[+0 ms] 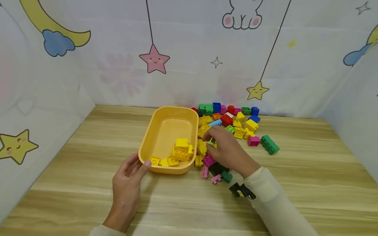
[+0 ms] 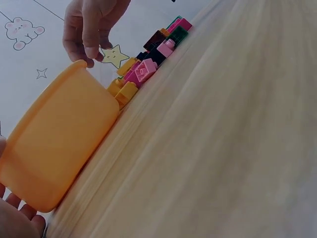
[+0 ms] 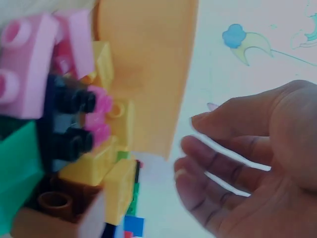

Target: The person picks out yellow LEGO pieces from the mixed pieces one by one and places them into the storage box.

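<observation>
My left hand grips the near left corner of a yellow-orange plastic tub, thumb over the rim and fingers against the outside wall. Several yellow building blocks lie in the near part of the tub. Just beyond its right rim, my right hand hovers above a loose pile of blocks. The right wrist view shows its fingers loosely bent with nothing between them. Below that hand are yellow blocks beside the tub and a magenta block; part of the pile is hidden by the hand.
More mixed blocks spread toward the back wall, among them a blue block and a red block. A long green block lies at the pile's right edge. The wooden table meets printed cloth walls behind and at both sides.
</observation>
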Available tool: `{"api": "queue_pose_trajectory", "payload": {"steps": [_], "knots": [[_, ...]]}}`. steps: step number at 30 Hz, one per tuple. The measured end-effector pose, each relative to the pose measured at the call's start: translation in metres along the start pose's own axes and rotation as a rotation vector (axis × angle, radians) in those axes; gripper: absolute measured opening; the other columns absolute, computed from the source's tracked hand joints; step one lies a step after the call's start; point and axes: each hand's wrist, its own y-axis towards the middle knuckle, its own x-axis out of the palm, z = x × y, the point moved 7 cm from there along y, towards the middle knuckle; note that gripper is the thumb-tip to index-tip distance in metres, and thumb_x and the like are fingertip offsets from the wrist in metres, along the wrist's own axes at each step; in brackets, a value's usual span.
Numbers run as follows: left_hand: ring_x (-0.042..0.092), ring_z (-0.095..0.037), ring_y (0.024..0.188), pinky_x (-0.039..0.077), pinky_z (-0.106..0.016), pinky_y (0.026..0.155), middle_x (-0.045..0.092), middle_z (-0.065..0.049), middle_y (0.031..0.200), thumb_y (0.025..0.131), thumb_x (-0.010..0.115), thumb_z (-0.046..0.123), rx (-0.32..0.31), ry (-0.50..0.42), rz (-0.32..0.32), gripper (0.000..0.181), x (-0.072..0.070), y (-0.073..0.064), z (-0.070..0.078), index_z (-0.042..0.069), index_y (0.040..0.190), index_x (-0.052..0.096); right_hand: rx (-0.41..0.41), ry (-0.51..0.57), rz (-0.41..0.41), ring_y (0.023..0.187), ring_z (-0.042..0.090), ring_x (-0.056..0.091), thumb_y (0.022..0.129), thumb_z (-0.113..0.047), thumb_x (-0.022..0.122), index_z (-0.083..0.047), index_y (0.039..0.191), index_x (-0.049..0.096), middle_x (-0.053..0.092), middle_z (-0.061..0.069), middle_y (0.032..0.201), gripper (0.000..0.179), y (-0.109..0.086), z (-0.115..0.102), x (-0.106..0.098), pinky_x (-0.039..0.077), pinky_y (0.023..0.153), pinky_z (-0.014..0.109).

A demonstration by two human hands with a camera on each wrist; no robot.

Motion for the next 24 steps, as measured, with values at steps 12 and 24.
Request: {"api": "queue_pose_trajectory", "payload": {"steps": [12, 24], "knots": [[0.047, -0.023, 0.131, 0.045, -0.023, 0.101, 0.045, -0.017, 0.14, 0.093, 0.07, 0.0, 0.003, -0.086, -0.023, 0.051, 0.004, -0.001, -0.001, -0.005, 0.134, 0.041, 0.052, -0.166, -0.161, 0.102, 0.026, 0.043, 0.087, -0.015, 0.081, -0.006, 0.115, 0.071, 0.056, 0.005, 0.113, 0.031, 0.004, 0.017, 0.034, 0.047, 0.084, 0.034], [0.046, -0.023, 0.132, 0.042, -0.024, 0.104, 0.045, -0.019, 0.14, 0.092, 0.068, -0.005, -0.017, -0.096, -0.031, 0.043, 0.006, -0.003, -0.002, -0.002, 0.125, 0.04, 0.04, -0.183, -0.15, 0.101, 0.024, 0.048, 0.086, -0.023, 0.082, -0.006, 0.114, 0.069, 0.055, 0.003, 0.108, 0.035, 0.001, 0.014, 0.022, 0.052, 0.089, 0.035]]}}
